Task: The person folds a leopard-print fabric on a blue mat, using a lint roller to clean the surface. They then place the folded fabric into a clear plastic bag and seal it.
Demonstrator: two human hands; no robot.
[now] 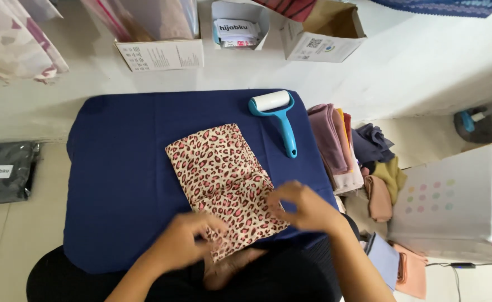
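Leopard-print cloth (222, 184), folded to a long rectangle, lies slantwise on the navy tabletop (117, 184), its near end hanging over the edge toward your lap, so both hands can work that end without reaching. Your left hand (187, 241) pinches the near-left corner, fingers closed on the cloth; your right hand (304, 208) rests on the right edge with fingers curled, though whether that grip has closed on the cloth cannot be told. A blue lint roller (276, 117) lies beyond the cloth; folded scarves (335, 145) are stacked just right of the tabletop.
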